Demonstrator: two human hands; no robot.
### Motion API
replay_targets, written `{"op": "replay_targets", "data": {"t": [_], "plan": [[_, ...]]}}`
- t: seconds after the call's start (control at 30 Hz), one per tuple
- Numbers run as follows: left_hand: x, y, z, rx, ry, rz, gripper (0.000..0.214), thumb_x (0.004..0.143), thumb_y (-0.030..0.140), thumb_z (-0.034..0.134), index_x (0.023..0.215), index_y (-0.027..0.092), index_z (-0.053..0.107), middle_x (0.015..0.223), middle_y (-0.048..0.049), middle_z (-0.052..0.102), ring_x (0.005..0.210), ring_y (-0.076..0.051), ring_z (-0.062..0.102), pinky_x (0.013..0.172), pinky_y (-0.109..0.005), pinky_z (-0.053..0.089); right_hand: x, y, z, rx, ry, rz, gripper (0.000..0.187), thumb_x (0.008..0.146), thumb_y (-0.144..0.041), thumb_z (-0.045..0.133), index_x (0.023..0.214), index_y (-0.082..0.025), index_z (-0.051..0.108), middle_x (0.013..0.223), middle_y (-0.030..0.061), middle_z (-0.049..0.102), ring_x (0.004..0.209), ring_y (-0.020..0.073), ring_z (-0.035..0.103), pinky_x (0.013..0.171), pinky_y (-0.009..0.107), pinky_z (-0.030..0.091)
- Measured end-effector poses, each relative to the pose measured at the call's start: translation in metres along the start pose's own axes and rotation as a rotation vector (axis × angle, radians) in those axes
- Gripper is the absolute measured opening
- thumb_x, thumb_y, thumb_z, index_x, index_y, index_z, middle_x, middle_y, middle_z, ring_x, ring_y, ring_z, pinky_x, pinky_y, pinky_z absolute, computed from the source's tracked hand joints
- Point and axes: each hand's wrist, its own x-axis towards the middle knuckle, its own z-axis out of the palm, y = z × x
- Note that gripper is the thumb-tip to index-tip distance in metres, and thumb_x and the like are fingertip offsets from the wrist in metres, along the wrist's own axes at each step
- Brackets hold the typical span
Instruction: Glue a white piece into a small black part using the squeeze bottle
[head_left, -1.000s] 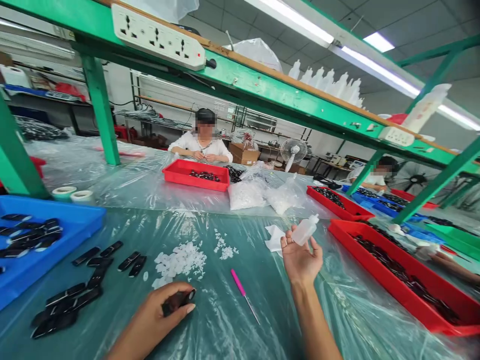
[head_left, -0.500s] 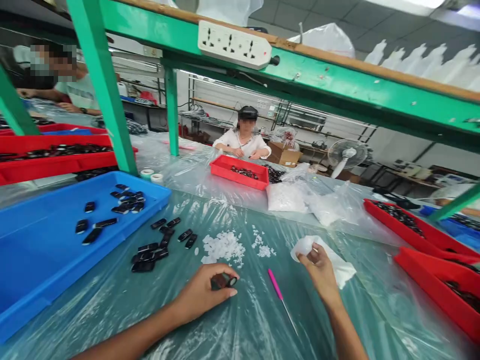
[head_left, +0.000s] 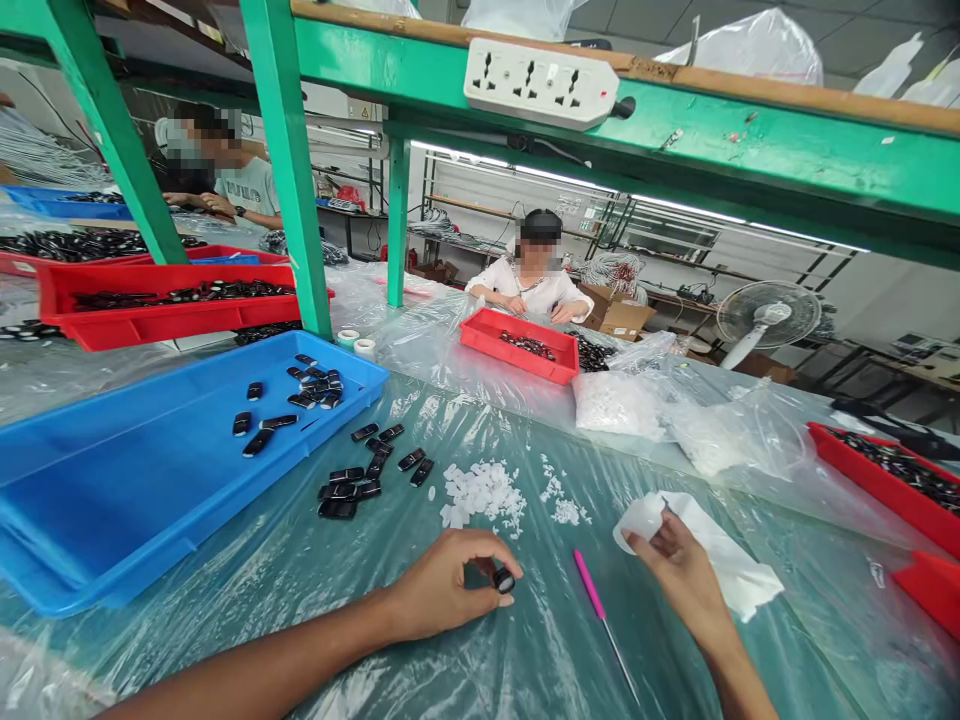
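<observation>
My left hand (head_left: 448, 587) pinches a small black device (head_left: 504, 579) between thumb and fingertips, its pale round end facing me. My right hand (head_left: 684, 566) is closed at a translucent white round container (head_left: 639, 522), which rests by a white cloth (head_left: 724, 550); the fingers partly hide it. Between my hands lies a screwdriver with a pink handle (head_left: 589, 584). Beyond my left hand are a heap of small white pieces (head_left: 484, 495) and a smaller scatter of tiny white bits (head_left: 564, 505). Several black devices (head_left: 352, 485) lie left of the heap.
A blue tray (head_left: 187, 420) with several black devices stands at left. Red trays (head_left: 517, 350) hold dark parts. Clear bags of white pieces (head_left: 619, 405) lie ahead. A green shelf frame (head_left: 450, 90) crosses overhead, with a power strip (head_left: 540, 83). Two people sit beyond.
My view has swung left, so the scene sits further right. The black device in my left hand has turned its end more toward me. My right hand stays at the white container.
</observation>
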Motion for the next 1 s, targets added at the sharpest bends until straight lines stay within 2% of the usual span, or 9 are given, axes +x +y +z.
{"op": "replay_targets", "data": {"t": [0.1,0.2,0.37,0.47,0.53,0.63,0.73,0.87,1.0], "plan": [[0.000,0.000,0.000,0.008,0.001,0.015,0.018,0.074,0.026,0.063,0.090,0.020,0.067,0.095,-0.0046,0.066,0.082,-0.015,0.059,0.071,-0.024,0.047,-0.013,-0.013,0.009,0.035,-0.110,0.052,0.041,0.066,-0.038,0.070,0.105,-0.025,0.062,0.101,0.0020,0.067,0.096,0.0236,0.059,0.089,0.039,0.039],[0.000,0.002,-0.001,0.013,-0.009,-0.007,0.017,0.072,0.028,0.066,0.086,0.019,0.065,0.089,-0.0034,0.065,0.075,-0.014,0.059,0.065,-0.022,0.045,-0.031,-0.025,0.025,0.247,-0.174,0.062,0.035,0.074,-0.042,0.060,0.105,-0.024,0.060,0.092,0.0011,0.065,0.078,0.0187,0.059,0.077,0.033,0.043],[0.000,0.005,-0.003,0.013,-0.030,-0.099,0.024,0.069,0.035,0.069,0.085,0.018,0.062,0.068,0.0012,0.059,0.057,-0.009,0.050,0.050,-0.018,0.037,-0.056,-0.041,0.053,0.719,-0.316,0.106,0.024,0.079,-0.037,0.048,0.095,-0.023,0.059,0.072,0.0002,0.054,0.055,0.0118,0.045,0.054,0.028,0.041],[0.002,0.004,-0.004,0.019,-0.011,-0.119,0.024,0.070,0.036,0.069,0.084,0.017,0.065,0.068,0.0008,0.058,0.057,-0.009,0.048,0.050,-0.019,0.037,-0.059,-0.046,0.058,0.921,-0.298,0.218,0.023,0.079,-0.038,0.045,0.079,-0.019,0.058,0.070,-0.0002,0.047,0.055,0.0098,0.040,0.052,0.026,0.041],[0.002,0.001,-0.003,-0.001,-0.001,-0.128,0.024,0.070,0.036,0.069,0.083,0.016,0.067,0.073,-0.0010,0.060,0.060,-0.010,0.051,0.054,-0.019,0.040,-0.059,-0.046,0.059,0.990,-0.256,0.301,0.024,0.078,-0.040,0.047,0.082,-0.019,0.059,0.070,-0.0014,0.044,0.055,0.0089,0.038,0.051,0.025,0.041],[0.003,-0.002,-0.002,-0.098,-0.002,-0.144,0.026,0.068,0.034,0.071,0.086,0.015,0.067,0.087,-0.0043,0.061,0.071,-0.013,0.058,0.063,-0.022,0.047,-0.060,-0.042,0.062,1.010,-0.201,0.400,0.026,0.077,-0.043,0.050,0.085,-0.020,0.059,0.066,-0.0036,0.042,0.052,0.0076,0.036,0.050,0.025,0.041],[0.004,-0.005,0.000,-0.127,0.012,-0.146,0.023,0.072,0.029,0.066,0.092,0.016,0.068,0.096,-0.0061,0.060,0.078,-0.014,0.060,0.070,-0.023,0.049,-0.065,-0.038,0.070,0.991,-0.194,0.461,0.026,0.078,-0.046,0.053,0.078,-0.020,0.057,0.060,-0.0050,0.040,0.049,0.0070,0.034,0.048,0.024,0.039],[0.004,-0.006,0.000,0.011,0.074,-0.066,0.019,0.079,0.023,0.057,0.092,0.019,0.069,0.094,-0.0053,0.061,0.077,-0.013,0.059,0.070,-0.022,0.048,-0.074,-0.033,0.081,0.897,-0.199,0.516,0.033,0.078,-0.051,0.054,0.069,-0.019,0.056,0.051,-0.0069,0.037,0.042,0.0055,0.029,0.043,0.022,0.036],[0.004,-0.005,-0.001,0.103,0.136,-0.014,0.014,0.077,0.022,0.059,0.087,0.018,0.068,0.088,-0.0039,0.064,0.075,-0.013,0.058,0.067,-0.021,0.046,-0.080,-0.028,0.088,0.743,-0.149,0.467,0.033,0.075,-0.053,0.058,0.072,-0.019,0.058,0.048,-0.0085,0.038,0.038,0.0045,0.028,0.041,0.022,0.036]]}}
